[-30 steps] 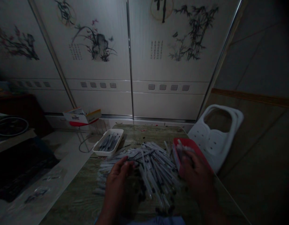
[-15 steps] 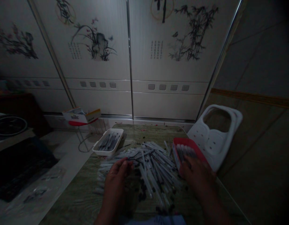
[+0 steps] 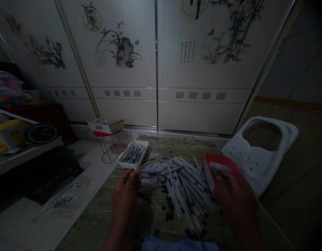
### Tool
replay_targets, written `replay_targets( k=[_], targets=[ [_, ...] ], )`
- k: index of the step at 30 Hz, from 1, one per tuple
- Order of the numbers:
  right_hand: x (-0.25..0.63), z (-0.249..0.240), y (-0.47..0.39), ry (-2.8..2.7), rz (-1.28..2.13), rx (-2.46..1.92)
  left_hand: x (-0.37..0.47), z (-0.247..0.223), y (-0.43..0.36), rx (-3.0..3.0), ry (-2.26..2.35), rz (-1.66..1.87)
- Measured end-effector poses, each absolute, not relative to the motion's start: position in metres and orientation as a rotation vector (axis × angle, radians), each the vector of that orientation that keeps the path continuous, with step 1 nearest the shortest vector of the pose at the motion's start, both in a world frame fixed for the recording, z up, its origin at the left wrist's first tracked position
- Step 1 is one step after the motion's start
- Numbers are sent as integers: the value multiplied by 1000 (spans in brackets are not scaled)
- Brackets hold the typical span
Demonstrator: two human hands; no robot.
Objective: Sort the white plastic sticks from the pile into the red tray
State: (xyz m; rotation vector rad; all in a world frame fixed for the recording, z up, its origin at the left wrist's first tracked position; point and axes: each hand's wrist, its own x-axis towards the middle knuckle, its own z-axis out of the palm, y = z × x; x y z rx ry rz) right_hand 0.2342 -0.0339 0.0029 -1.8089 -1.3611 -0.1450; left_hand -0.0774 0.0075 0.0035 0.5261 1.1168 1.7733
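Translucent tubes [image 3: 187,181]: one loose heap, between the hands. Right of heap: red container [image 3: 223,159] with pale tubes; right hand [image 3: 231,195] at it, fingers curled, grip not determinable. Left of heap: left hand [image 3: 127,188], fingertips drawn close, pinch not determinable. Step, as judged: handling tubes at the container; next move calls for a fine fingertip grip.

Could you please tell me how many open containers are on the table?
2: a white tray at the far left, and a red container at the right, partly hidden by the right hand.
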Motion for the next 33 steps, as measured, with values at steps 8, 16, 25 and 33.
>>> replay_targets(
  k=[8, 16, 25, 33],
  targets=[
    [190, -8, -36, -1517, 286, -1614, -97, 1, 12, 743, 1404, 1747],
    [177, -15, -35, -1663, 502, -1611, -79, -18, 5, 2000, 1760, 1034],
    [173, -17, -36, -1849, 590, -1832, -65, -13, -6, 2338, 1848, 550],
    [183, -15, -40, -1961, 570, -2101, -62, -17, -3, 2362, 1860, 517]
  ],
)
